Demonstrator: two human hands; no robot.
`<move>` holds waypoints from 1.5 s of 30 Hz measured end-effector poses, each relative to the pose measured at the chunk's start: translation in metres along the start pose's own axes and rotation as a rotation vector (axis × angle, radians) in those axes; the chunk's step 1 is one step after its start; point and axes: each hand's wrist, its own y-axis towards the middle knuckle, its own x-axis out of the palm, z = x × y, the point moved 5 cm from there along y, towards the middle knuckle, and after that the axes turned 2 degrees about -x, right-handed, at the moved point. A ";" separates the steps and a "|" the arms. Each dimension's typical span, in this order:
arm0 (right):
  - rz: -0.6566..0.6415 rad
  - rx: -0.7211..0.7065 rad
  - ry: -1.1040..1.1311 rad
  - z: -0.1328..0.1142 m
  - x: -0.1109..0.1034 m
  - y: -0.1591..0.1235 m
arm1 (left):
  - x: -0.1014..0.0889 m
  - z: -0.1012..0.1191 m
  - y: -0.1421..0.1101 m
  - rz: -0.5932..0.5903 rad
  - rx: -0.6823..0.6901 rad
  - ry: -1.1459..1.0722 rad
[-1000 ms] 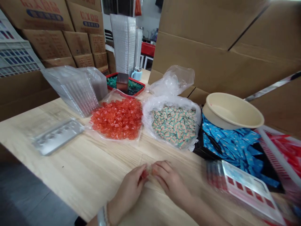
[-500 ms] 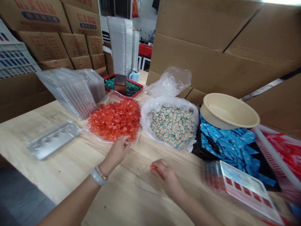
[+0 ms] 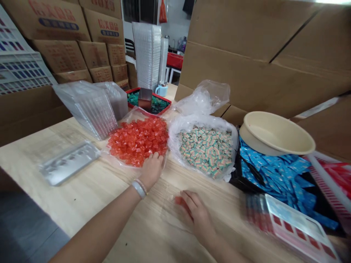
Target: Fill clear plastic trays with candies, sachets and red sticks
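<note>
My left hand, with a bracelet at its wrist, reaches the front edge of a heap of red wrapped candies on a clear plastic bag. Its fingers curl down at the heap, and their tips are hidden. My right hand is closed on a red candy, part of which shows past its fingers; how many pieces it holds I cannot tell. Below that hand, a see-through plastic tray seems to lie on the wooden table, its outline faint.
Right of the heap sits a bag of striped pieces. Farther right are a cream basin, blue packets and trays with red contents. An upturned-looking clear tray and stacked trays stand left. Cardboard rises behind.
My left hand has moved right along the front of the red heap, fingers now curled into its edge. My right hand stays low with red candy. The view has shifted slightly.
</note>
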 end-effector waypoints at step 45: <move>-0.049 0.269 0.155 0.001 0.015 0.027 | 0.031 0.040 -0.083 -0.194 0.019 -0.340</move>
